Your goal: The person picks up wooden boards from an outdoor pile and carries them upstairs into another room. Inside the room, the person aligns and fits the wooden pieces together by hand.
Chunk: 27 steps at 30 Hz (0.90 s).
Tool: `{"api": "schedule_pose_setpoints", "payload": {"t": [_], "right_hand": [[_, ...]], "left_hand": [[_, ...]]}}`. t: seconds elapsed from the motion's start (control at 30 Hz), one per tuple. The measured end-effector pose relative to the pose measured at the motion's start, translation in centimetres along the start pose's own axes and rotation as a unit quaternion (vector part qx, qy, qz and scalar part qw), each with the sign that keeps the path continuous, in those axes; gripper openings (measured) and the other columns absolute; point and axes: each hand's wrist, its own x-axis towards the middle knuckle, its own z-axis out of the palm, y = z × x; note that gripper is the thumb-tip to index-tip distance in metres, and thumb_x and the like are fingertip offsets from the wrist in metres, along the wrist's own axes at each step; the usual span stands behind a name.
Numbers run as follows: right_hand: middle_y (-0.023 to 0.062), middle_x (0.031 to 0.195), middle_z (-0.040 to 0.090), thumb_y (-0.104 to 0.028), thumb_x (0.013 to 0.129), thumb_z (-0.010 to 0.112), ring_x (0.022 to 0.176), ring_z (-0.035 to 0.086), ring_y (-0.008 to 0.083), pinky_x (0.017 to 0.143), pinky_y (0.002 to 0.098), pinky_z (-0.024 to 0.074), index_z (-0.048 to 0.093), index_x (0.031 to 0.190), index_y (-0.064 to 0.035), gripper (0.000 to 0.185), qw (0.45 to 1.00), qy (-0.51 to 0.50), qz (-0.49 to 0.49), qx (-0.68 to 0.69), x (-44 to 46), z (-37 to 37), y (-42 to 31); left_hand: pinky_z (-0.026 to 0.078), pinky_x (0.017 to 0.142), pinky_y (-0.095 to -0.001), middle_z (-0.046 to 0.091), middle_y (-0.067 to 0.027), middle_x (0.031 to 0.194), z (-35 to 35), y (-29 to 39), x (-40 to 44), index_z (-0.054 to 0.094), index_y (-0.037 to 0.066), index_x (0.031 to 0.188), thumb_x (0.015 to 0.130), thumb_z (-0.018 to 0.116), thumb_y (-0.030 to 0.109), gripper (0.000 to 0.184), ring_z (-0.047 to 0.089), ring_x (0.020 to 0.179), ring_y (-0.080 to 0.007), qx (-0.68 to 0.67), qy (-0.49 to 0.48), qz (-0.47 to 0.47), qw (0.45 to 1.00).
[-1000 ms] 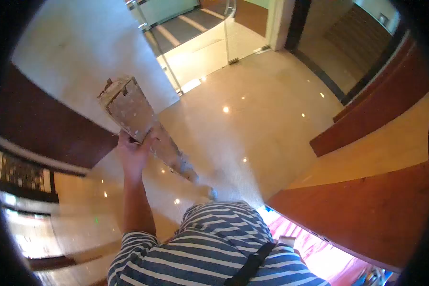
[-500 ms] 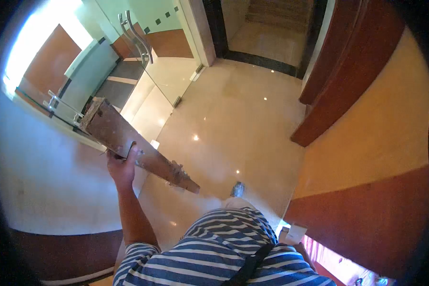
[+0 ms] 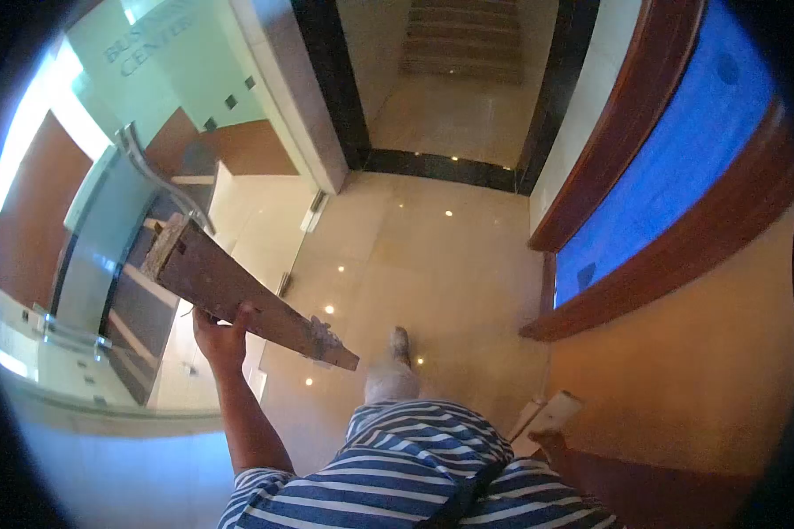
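My left hand (image 3: 221, 342) is wrapped round a long brown wooden beam (image 3: 229, 282), thumb on its upper face. The beam slants from upper left to lower right in front of my body. Its broad end is rough and chipped, and grey ragged residue clings near the narrow end. Low at my right side, my right hand (image 3: 552, 448) is partly hidden by my striped shirt and in shadow. It grips pale wooden pieces (image 3: 556, 413), of which only the upper ends show.
A glass door with a curved metal handle (image 3: 163, 181) stands at left. Ahead is a dark-framed doorway (image 3: 441, 167) with steps (image 3: 459, 40) beyond. A wood-framed blue opening (image 3: 653, 167) and an orange wall (image 3: 670, 406) are on the right. The tiled floor (image 3: 450, 282) is glossy.
I have walked forward: the doorway, steps and blue opening show more fully. The beam stays in my left hand at nearly the same slant. The pale pieces at my right show more.
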Motion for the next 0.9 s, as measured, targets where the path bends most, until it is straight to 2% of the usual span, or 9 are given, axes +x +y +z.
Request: {"api": "schedule_pose_setpoints", "payload": {"t": [0.1, 0.23, 0.27, 0.37, 0.57, 0.63, 0.77, 0.87, 0.9], "right_hand": [[0.0075, 0.093, 0.070, -0.011, 0.067, 0.084, 0.085, 0.066, 0.0210, 0.075, 0.0342, 0.0534, 0.072, 0.097, -0.0040, 0.033, 1.000, 0.018, 0.015, 0.002, 6.1, 1.9, -7.2], [0.0078, 0.093, 0.070, -0.011, 0.068, 0.083, 0.084, 0.066, 0.0211, 0.074, 0.0345, 0.0534, 0.071, 0.097, -0.0037, 0.032, 0.998, 0.045, 0.028, 0.018, 13.4, 2.4, -17.8], [0.0079, 0.092, 0.070, -0.011, 0.068, 0.083, 0.084, 0.066, 0.0211, 0.074, 0.0345, 0.0534, 0.071, 0.097, -0.0036, 0.032, 0.998, 0.050, 0.033, 0.023, 15.3, 2.4, -20.0], [0.0081, 0.092, 0.070, -0.010, 0.069, 0.083, 0.083, 0.066, 0.0212, 0.074, 0.0347, 0.0534, 0.071, 0.097, -0.0034, 0.031, 0.996, 0.061, 0.046, 0.043, 21.6, 2.5, -26.8], [0.0084, 0.091, 0.069, -0.010, 0.070, 0.082, 0.082, 0.066, 0.0213, 0.073, 0.0351, 0.0535, 0.070, 0.097, -0.0029, 0.030, 0.993, 0.071, 0.075, 0.052, 36.9, 2.2, -38.8], [0.0086, 0.090, 0.069, -0.010, 0.070, 0.081, 0.082, 0.065, 0.0214, 0.073, 0.0352, 0.0535, 0.070, 0.097, -0.0027, 0.030, 0.994, 0.068, 0.079, 0.046, 42.1, 1.2, -43.9], [0.0088, 0.090, 0.069, -0.010, 0.071, 0.081, 0.081, 0.065, 0.0215, 0.072, 0.0354, 0.0535, 0.070, 0.097, -0.0024, 0.029, 0.996, 0.069, 0.041, 0.036, 54.8, -2.2, -56.6], [0.0090, 0.089, 0.068, -0.010, 0.072, 0.080, 0.081, 0.065, 0.0216, 0.071, 0.0356, 0.0535, 0.070, 0.097, -0.0021, 0.028, 0.997, 0.069, -0.002, 0.026, 66.1, -4.8, -68.0], [0.0091, 0.089, 0.068, -0.010, 0.072, 0.080, 0.080, 0.065, 0.0216, 0.071, 0.0357, 0.0535, 0.069, 0.097, -0.0020, 0.028, 0.997, 0.070, -0.017, 0.027, 70.6, -5.3, -72.5]], "left_hand": [[0.050, 0.082, -0.0362, 0.064, -0.0142, 0.102, 8.1, -1.9, 8.3, 0.054, -0.003, 0.112, 0.062, 0.089, 0.021, 0.066, 0.063, 0.092, -0.0239, -0.098, -0.059, -0.005, 0.993], [0.051, 0.082, -0.0366, 0.064, -0.0132, 0.103, 17.9, 1.3, 19.8, 0.054, -0.002, 0.112, 0.062, 0.088, 0.024, 0.066, 0.063, 0.092, -0.0235, -0.018, -0.099, 0.007, 0.995], [0.050, 0.082, -0.0365, 0.064, -0.0128, 0.101, 20.7, 1.1, 22.5, 0.055, -0.002, 0.111, 0.062, 0.090, 0.033, 0.070, 0.063, 0.092, -0.0236, -0.062, -0.107, 0.004, 0.992], [0.050, 0.081, -0.0369, 0.065, -0.0128, 0.100, 29.1, 3.2, 29.9, 0.056, -0.002, 0.108, 0.060, 0.090, 0.039, 0.072, 0.063, 0.092, -0.0243, -0.129, -0.125, 0.028, 0.983], [0.051, 0.080, -0.0355, 0.065, -0.0118, 0.100, 46.6, 5.7, 44.2, 0.057, -0.001, 0.108, 0.061, 0.090, 0.033, 0.067, 0.064, 0.091, -0.0231, -0.102, -0.131, 0.093, 0.982], [0.051, 0.080, -0.0352, 0.065, -0.0114, 0.100, 52.0, 7.7, 48.5, 0.057, -0.002, 0.109, 0.062, 0.090, 0.029, 0.065, 0.063, 0.092, -0.0232, -0.090, -0.138, 0.061, 0.985], [0.050, 0.081, -0.0353, 0.065, -0.0111, 0.101, 62.2, 12.6, 57.9, 0.057, -0.002, 0.112, 0.063, 0.089, 0.023, 0.064, 0.063, 0.093, -0.0230, -0.095, -0.116, 0.078, 0.986], [0.050, 0.083, -0.0348, 0.065, -0.0108, 0.103, 69.6, 11.4, 64.6, 0.057, -0.002, 0.114, 0.064, 0.088, 0.023, 0.064, 0.062, 0.095, -0.0221, -0.087, -0.128, 0.035, 0.987], [0.050, 0.083, -0.0348, 0.065, -0.0107, 0.103, 73.2, 11.1, 67.3, 0.057, -0.001, 0.114, 0.064, 0.088, 0.023, 0.064, 0.062, 0.094, -0.0217, -0.124, -0.119, 0.021, 0.985]]}}
